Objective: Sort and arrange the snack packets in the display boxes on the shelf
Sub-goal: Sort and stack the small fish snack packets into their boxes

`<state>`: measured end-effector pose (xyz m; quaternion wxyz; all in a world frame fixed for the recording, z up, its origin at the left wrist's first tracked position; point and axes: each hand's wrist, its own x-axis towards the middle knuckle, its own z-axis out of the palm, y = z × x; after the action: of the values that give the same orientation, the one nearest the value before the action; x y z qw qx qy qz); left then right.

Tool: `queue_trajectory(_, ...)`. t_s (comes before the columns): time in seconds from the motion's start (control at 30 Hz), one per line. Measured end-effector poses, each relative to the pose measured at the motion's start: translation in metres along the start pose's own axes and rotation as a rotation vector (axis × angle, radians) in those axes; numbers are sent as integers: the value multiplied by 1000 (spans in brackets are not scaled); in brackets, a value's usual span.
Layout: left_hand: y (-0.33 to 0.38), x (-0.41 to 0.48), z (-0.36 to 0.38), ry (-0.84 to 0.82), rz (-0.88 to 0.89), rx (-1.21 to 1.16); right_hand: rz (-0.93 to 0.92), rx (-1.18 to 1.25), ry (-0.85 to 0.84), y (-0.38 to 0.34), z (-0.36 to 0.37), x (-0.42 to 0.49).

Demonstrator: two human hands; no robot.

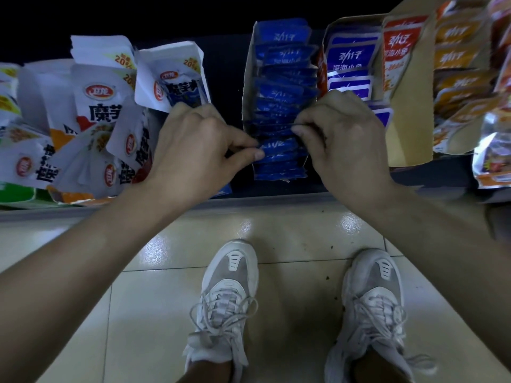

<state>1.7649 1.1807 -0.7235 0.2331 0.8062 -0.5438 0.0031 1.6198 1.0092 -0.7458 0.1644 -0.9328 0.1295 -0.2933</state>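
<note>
A long cardboard display box [248, 78] on the shelf holds a row of several dark blue snack packets [282, 87] standing on edge. My left hand [193, 145] pinches the left edge of the blue packets near the box's front. My right hand [340, 134] pinches their right edge at the same spot. Both hands have curled fingers and squeeze the packets between them. The front packets [279, 167] lean toward me.
White snack pouches [94, 106] lie jumbled in torn boxes at the left. To the right stand boxes of blue-and-white packets [349, 62], red ones [398, 42] and orange ones [456, 67]. The shelf edge [276, 199] runs above a tiled floor and my two shoes.
</note>
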Motion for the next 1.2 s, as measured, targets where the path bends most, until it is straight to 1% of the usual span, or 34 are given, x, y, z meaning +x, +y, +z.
queue_trajectory(0.23, 7, -4, 4, 78, -24, -53, 4, 148, -24, -5, 4, -4)
queue_trajectory(0.3, 7, -5, 3, 99, -16, -57, 56, 197, -26, -4, -1, -8)
queue_trajectory(0.4, 6, -9, 1, 98, 10, -95, 161, 267, 32, -5, -11, -16)
queue_trajectory(0.47, 3, -12, -1, 71, 58, -97, 170, 258, 42, -4, -16, -24)
queue_trajectory(0.53, 0, -12, -1, 47, 107, -46, 190, 265, -18, -3, -16, -32)
queue_trajectory(0.6, -2, -11, 3, 61, 108, -18, 225, 262, -83, -1, -13, -37)
queue_trajectory(0.67, 0, -7, 6, 104, 69, -12, 245, 227, -100, 1, -9, -38)
queue_trajectory(0.73, 4, -3, 10, 145, 23, -7, 248, 193, -85, 3, -5, -37)
queue_trajectory(0.83, 8, 1, 14, 187, -13, 18, 166, 135, -100, 6, 0, -36)
queue_trajectory(0.9, 9, 3, 15, 192, -14, 11, 136, 161, -100, 6, -1, -34)
queue_trajectory(1.0, 9, 5, 16, 195, -29, -12, 148, 219, -56, 2, -5, -31)
queue_trajectory(1.1, 5, 4, 14, 181, -51, -60, 161, 211, -37, -2, -5, -36)
queue_trajectory(1.2, 1, -4, 8, 205, -28, -106, 203, 244, -16, -5, -5, -38)
